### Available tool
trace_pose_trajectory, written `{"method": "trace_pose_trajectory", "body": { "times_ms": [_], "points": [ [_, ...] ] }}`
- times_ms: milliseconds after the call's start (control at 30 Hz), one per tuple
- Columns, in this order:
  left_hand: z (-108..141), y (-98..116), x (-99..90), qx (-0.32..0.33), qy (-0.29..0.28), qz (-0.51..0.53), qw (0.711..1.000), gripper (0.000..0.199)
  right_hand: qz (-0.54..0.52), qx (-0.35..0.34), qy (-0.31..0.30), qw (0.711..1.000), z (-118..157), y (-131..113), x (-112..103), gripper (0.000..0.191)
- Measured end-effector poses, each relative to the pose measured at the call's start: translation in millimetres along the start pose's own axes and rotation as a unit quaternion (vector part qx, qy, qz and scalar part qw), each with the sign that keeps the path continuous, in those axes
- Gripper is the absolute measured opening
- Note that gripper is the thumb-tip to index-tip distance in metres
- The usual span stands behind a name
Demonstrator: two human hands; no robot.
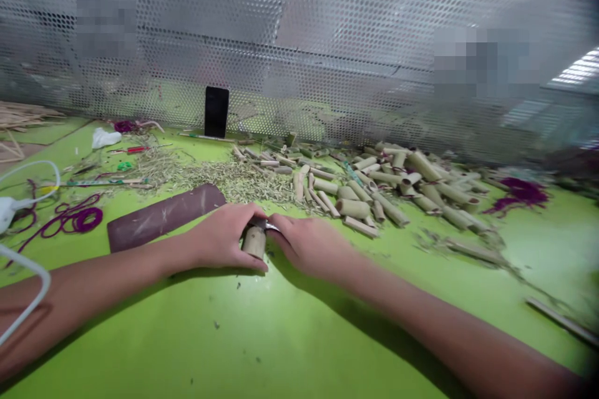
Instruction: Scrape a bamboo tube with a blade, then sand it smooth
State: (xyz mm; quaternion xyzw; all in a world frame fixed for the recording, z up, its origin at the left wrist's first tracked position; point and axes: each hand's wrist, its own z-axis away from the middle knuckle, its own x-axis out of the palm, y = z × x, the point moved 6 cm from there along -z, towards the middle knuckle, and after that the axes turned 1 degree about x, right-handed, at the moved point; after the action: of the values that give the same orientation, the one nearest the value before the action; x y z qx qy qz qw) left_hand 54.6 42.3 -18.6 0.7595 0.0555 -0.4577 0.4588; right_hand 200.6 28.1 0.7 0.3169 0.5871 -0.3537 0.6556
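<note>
here we go, my left hand (223,237) is wrapped around a short bamboo tube (254,242), fingers closed firmly on it, and the tube sits right between my two hands, low over the green table (355,330), though i can't tell whether its lower end touches down. its long axis runs roughly toward me with a slight tilt, the upper end tucked in where my hands meet. my right hand (311,245) is pressed in close on the other side, fingers curled together, and a small metal blade (264,224) glints across the top of the tube. its handle is hidden, so i can't say whether those fingers are clamped on it. just past my left hand lies a dark sanding strip (165,217), and straight ahead there's a spread of loose bamboo shavings (236,182), with a heap of cut bamboo tubes (388,190) off to the right. further out, a phone (216,112) stands upright before a perforated metal screen (281,25), and a tangle of purple cord (75,219) sits over on my left.
</note>
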Motion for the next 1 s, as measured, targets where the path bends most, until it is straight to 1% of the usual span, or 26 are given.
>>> {"method": "trace_pose_trajectory", "body": {
  "times_ms": [200,467,633,767,833,867,1000],
  "points": [
    [-2,-2,2.9,0.022,-0.014,-0.023,0.999,0.073,-0.007,-0.006,-0.014,1.000,1,4,0,0.024],
    [-1,-1,3.0,0.043,-0.013,-0.029,0.999,0.071,-0.022,-0.008,-0.028,0.999,3,4,0,0.024],
    [0,-2,4.4,0.065,-0.014,-0.037,0.997,0.070,-0.050,-0.015,-0.054,0.997,8,5,-1,0.028],
    [2,-2,5.5,0.095,-0.014,-0.042,0.994,0.061,-0.094,-0.053,-0.072,0.992,13,6,3,0.028],
    [3,-2,5.8,0.104,-0.016,-0.037,0.994,0.059,-0.102,-0.070,-0.066,0.990,15,8,7,0.027],
    [3,-3,5.6,0.103,-0.016,-0.031,0.994,0.062,-0.098,-0.067,-0.056,0.991,14,10,8,0.027],
    [2,-4,3.8,0.074,-0.004,-0.005,0.997,0.084,-0.061,-0.010,0.003,0.998,8,20,10,0.030]
  ]
}}
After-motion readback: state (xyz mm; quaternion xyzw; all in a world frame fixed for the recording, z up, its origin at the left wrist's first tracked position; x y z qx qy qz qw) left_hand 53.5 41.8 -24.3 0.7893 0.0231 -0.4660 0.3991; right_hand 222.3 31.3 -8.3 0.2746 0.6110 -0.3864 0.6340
